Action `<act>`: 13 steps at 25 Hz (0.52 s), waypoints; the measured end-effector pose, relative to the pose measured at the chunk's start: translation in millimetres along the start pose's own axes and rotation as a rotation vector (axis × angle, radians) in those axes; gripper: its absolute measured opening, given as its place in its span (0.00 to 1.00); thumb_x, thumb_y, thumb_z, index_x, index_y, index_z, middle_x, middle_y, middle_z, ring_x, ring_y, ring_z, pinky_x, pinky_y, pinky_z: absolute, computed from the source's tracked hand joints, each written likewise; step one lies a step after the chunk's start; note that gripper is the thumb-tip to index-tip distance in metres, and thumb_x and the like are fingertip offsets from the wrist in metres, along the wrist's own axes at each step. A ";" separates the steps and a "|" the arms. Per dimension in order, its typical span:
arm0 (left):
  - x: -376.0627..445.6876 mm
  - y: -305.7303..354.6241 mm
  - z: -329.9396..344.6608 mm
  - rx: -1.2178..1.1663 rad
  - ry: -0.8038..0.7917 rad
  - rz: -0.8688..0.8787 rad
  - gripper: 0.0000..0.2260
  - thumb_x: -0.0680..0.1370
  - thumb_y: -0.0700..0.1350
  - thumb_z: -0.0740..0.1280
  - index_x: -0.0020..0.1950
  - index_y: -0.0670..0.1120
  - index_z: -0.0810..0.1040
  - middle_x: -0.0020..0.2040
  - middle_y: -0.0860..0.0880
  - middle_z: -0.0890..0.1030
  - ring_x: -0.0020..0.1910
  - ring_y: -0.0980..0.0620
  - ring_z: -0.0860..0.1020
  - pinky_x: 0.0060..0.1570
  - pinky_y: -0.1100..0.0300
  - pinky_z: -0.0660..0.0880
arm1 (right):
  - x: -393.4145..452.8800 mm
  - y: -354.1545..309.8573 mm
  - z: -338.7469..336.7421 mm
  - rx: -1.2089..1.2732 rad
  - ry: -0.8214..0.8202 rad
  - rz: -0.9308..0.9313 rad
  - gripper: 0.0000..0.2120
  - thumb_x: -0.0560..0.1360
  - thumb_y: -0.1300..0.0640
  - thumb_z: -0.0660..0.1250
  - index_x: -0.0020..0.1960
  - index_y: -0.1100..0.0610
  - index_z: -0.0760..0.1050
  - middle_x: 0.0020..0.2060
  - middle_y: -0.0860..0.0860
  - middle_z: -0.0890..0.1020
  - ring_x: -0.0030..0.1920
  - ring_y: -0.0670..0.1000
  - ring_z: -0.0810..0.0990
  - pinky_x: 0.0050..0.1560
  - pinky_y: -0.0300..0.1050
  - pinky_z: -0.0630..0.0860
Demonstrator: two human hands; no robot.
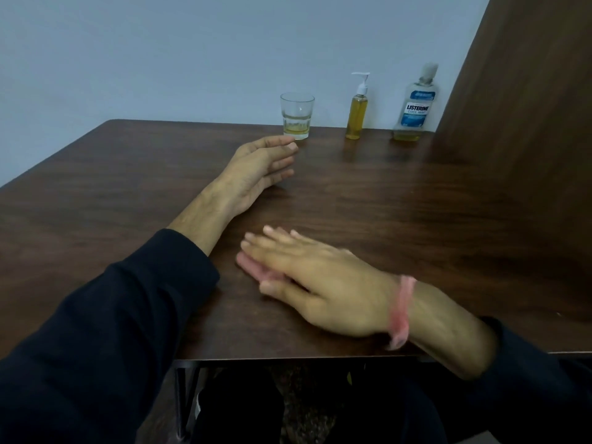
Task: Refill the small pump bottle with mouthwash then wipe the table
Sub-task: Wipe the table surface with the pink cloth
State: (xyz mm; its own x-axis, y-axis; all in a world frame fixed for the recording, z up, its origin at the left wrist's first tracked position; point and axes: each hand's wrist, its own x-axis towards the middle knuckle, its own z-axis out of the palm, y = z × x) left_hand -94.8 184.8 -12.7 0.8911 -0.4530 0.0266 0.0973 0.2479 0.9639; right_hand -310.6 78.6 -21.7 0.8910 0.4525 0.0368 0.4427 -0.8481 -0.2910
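Both hands empty: left hand (256, 166) relaxed near glass (297, 116), right hand (315, 283) flat; careless reach risks tipping glass.

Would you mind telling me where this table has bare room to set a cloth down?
The dark wooden table is bare across its right half, between the right hand and the back row. The left corner beyond the left hand is free too. Crowded: the back edge with clear glass tumbler, small pump bottle, mouthwash bottle.

both hands (256, 168) (320, 283) lie relaxed on table (416, 219), pump bottle (356, 120) behind.
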 end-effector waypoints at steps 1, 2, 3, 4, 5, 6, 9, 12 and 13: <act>0.8 0.2 -1.4 -0.014 0.002 -0.005 0.08 0.84 0.41 0.77 0.63 0.48 0.87 0.67 0.46 0.89 0.63 0.52 0.86 0.54 0.61 0.87 | -15.5 -0.1 -1.3 0.001 -0.004 -0.046 0.28 0.91 0.46 0.55 0.89 0.49 0.55 0.88 0.43 0.56 0.88 0.42 0.47 0.88 0.40 0.43; 1.5 0.3 -2.3 -0.027 0.005 -0.009 0.08 0.84 0.41 0.77 0.64 0.48 0.87 0.66 0.46 0.90 0.63 0.52 0.86 0.53 0.61 0.87 | -30.0 5.0 -6.3 0.012 -0.016 -0.060 0.27 0.91 0.47 0.55 0.89 0.47 0.56 0.88 0.40 0.57 0.88 0.39 0.47 0.87 0.37 0.43; 2.5 0.0 -2.7 -0.038 0.010 -0.012 0.09 0.84 0.41 0.77 0.64 0.47 0.87 0.66 0.46 0.90 0.63 0.52 0.86 0.53 0.61 0.87 | -41.5 16.0 -13.4 0.034 -0.035 -0.036 0.26 0.90 0.47 0.55 0.88 0.45 0.58 0.87 0.37 0.58 0.87 0.35 0.48 0.85 0.33 0.43; 3.0 -0.1 -2.7 -0.048 0.015 -0.015 0.09 0.84 0.42 0.77 0.64 0.47 0.87 0.66 0.47 0.90 0.63 0.52 0.87 0.54 0.60 0.87 | -49.6 29.2 -23.8 0.063 -0.055 0.018 0.26 0.89 0.46 0.54 0.87 0.42 0.59 0.86 0.34 0.58 0.85 0.32 0.48 0.84 0.31 0.43; 3.4 -0.2 -2.7 -0.057 0.020 -0.020 0.08 0.84 0.42 0.77 0.64 0.48 0.87 0.64 0.47 0.90 0.64 0.52 0.87 0.54 0.60 0.87 | -53.5 46.7 -34.9 0.090 -0.065 0.086 0.27 0.88 0.44 0.54 0.86 0.40 0.60 0.85 0.32 0.58 0.84 0.29 0.48 0.84 0.30 0.44; 3.7 0.0 -2.6 -0.065 0.021 -0.025 0.08 0.84 0.43 0.77 0.64 0.48 0.87 0.62 0.48 0.90 0.64 0.52 0.87 0.55 0.60 0.87 | -53.4 67.5 -46.1 0.103 -0.062 0.162 0.28 0.87 0.43 0.55 0.86 0.39 0.59 0.84 0.31 0.58 0.83 0.28 0.48 0.85 0.32 0.44; 3.7 1.3 -1.2 -0.063 0.019 -0.028 0.08 0.84 0.43 0.77 0.63 0.48 0.88 0.60 0.50 0.91 0.65 0.52 0.87 0.55 0.59 0.87 | -28.9 128.3 -73.5 0.068 -0.027 0.439 0.26 0.90 0.45 0.56 0.87 0.39 0.57 0.86 0.35 0.57 0.86 0.36 0.49 0.88 0.46 0.42; 3.4 1.6 2.0 -0.051 0.041 -0.012 0.08 0.83 0.43 0.78 0.62 0.48 0.88 0.59 0.51 0.91 0.66 0.52 0.86 0.57 0.59 0.87 | 28.4 138.2 -74.0 0.115 0.039 0.576 0.27 0.90 0.42 0.52 0.88 0.42 0.55 0.88 0.42 0.54 0.89 0.47 0.47 0.86 0.49 0.42; 4.1 1.6 2.3 -0.056 0.062 -0.002 0.08 0.83 0.43 0.78 0.62 0.48 0.88 0.58 0.51 0.91 0.66 0.52 0.86 0.57 0.58 0.87 | 49.1 126.7 -67.5 0.115 0.044 0.539 0.27 0.91 0.42 0.51 0.89 0.45 0.54 0.89 0.44 0.53 0.89 0.49 0.46 0.87 0.50 0.42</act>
State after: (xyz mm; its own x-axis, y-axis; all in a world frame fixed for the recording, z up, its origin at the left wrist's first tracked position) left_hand -92.1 181.3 -10.5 0.9163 -0.4003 0.0069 0.1218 0.2951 0.9477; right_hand -204.0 -25.2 7.7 0.9929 -0.0519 -0.1070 -0.0892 -0.9199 -0.3818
